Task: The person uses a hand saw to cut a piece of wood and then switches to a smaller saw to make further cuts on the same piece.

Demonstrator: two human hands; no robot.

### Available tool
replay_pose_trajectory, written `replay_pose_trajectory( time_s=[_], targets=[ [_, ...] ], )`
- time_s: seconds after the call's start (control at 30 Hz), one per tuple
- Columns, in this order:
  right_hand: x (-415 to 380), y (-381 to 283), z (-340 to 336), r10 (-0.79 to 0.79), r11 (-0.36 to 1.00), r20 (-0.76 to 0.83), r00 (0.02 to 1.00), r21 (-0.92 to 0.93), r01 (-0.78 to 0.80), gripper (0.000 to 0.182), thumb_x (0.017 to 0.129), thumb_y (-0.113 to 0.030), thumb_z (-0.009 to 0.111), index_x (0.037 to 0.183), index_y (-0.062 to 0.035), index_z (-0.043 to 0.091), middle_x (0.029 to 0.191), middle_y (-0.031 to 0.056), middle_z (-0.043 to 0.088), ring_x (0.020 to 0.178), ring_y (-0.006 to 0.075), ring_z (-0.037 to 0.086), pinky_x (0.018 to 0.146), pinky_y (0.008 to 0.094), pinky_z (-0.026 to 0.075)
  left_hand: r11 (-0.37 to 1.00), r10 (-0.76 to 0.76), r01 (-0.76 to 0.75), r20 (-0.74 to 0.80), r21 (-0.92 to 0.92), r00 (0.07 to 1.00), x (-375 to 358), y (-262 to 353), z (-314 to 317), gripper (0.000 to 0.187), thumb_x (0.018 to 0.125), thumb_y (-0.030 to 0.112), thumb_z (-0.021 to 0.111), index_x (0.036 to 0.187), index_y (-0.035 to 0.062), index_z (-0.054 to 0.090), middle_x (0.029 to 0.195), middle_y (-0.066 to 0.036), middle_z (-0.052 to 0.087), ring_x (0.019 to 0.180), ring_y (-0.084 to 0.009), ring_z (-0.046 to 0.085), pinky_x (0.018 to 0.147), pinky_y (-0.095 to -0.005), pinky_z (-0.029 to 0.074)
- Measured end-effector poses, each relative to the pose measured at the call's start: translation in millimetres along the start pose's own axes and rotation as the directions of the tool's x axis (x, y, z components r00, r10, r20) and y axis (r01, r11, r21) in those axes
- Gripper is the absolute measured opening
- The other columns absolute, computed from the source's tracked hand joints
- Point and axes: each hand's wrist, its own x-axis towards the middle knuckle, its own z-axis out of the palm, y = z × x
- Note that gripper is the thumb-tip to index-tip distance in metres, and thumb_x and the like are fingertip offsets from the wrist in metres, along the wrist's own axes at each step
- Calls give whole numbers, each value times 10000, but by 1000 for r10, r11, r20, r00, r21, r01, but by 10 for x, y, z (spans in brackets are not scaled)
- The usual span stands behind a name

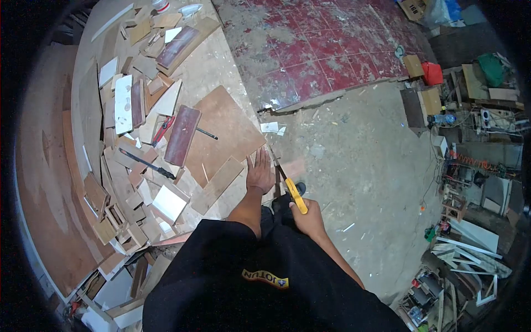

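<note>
My left hand point(260, 172) lies with fingers stretched out at the table's edge, close to the corner of a square of brown plywood point(229, 119). In my right hand point(310, 217) is a hand saw point(295, 193) with a yellow handle; its thin blade points up and left, alongside the table edge beside my left fingers. A pale wooden strip point(218, 185) lies left of my left hand. On the plywood rest a dark pencil-like stick point(207, 133) and a reddish-brown wooden block point(183, 135).
Wood offcuts point(170, 203) are heaped over the left of the table, with red-handled pliers point(163, 130) and a long black tool point(146, 162) among them. Right of the table is a concrete floor point(365, 166), with red tiles point(332, 50) beyond. Scrap frames point(470, 257) stand far right.
</note>
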Motion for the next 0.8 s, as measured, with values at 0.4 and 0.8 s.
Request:
replay_pose_trajectory(
  time_s=[0.4, 0.8],
  targets=[
    [-77, -77, -15, 47, 998, 65, 997, 32, -50, 197, 863, -139, 656, 804, 44, 612, 661, 164, 607, 621, 236, 602, 609, 379, 466, 989, -5, 7, 16, -150, 1000, 15, 8, 29, 728, 927, 342, 420, 1520, -22, 205, 1623, -173, 109, 1516, -298, 43, 1169, -624, 12],
    [-78, -6, -16, 37, 996, 51, 998, 79, -41, 198, 855, -158, 649, 798, 28, 613, 685, 185, 618, 658, 307, 618, 607, 411, 478, 998, -12, 17, 80, -67, 997, 29, 13, -63, 732, 940, 360, 417, 1529, -5, 184, 1627, -167, 97, 1515, -298, 46, 1168, -627, 28]
  ],
)
